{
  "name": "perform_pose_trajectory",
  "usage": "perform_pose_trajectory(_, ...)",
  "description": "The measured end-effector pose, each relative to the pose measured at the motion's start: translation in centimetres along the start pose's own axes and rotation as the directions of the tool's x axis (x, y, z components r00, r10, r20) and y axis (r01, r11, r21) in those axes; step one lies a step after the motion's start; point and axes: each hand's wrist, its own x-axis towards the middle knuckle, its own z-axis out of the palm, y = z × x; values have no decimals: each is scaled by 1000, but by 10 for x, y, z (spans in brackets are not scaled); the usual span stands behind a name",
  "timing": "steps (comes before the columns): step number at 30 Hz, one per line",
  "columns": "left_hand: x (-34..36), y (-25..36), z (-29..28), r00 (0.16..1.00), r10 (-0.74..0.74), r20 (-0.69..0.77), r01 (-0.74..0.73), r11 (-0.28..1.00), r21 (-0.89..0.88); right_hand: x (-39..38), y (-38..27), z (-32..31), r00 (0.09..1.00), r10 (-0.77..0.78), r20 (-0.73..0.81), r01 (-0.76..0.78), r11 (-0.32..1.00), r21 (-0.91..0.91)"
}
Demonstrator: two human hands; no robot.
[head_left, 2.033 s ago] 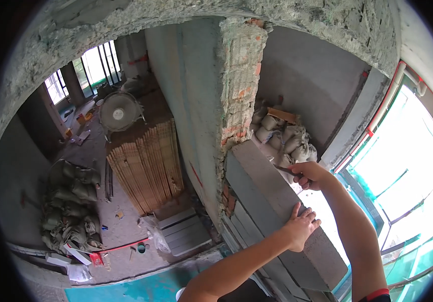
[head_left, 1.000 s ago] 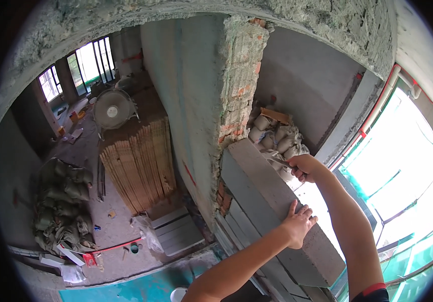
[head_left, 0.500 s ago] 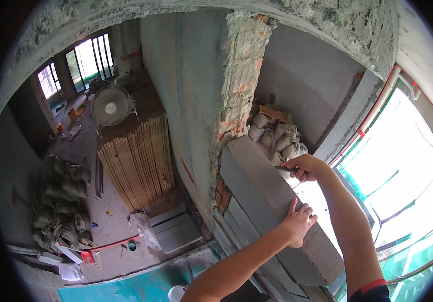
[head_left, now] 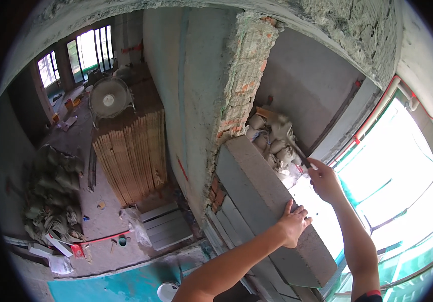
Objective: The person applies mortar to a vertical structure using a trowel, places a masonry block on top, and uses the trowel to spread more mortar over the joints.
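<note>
A long grey concrete block (head_left: 264,173) lies on top of a low wall of similar blocks (head_left: 236,219), its far end against the broken brick edge (head_left: 231,118) of a plastered wall. My left hand (head_left: 295,226) rests on the block's upper face, fingers spread, holding nothing. Just to the right of the block, my right hand (head_left: 326,182) is closed round the dark handle of a hammer-like tool (head_left: 301,153). The tool slants up and away to the left; its far end is blurred against the sacks, so its exact kind is unclear.
Filled sacks (head_left: 277,146) lie behind the block. A bright window opening (head_left: 398,176) with green netting is at right. Left of the wall stand a tall stack of brown boards (head_left: 131,161), a fan (head_left: 110,100), more grey blocks (head_left: 166,229) and dark sacks (head_left: 53,191).
My right hand has drawn back to the right, off the block's edge, and the tool now points up and away. My left hand stays on the block. The view has shifted slightly.
</note>
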Motion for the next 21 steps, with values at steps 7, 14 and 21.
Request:
perform_pose_trajectory(7, -1, -2, 2, 1000, -18, 15, 18, 1000, -10, -46, 1, 26, 975, -218, 44, 217, 976, 30)
perform_pose_trajectory(14, -2, -2, -1, 999, -19, 26, 18, 999, 35, -49, -37, 2, 960, 33, 278, -115, 953, 282)
perform_pose_trajectory(21, -2, -1, 1, 1000, -6, 11, 5, 1000, 20, -38, -41, 5, 940, 90, 328, -136, 984, 118)
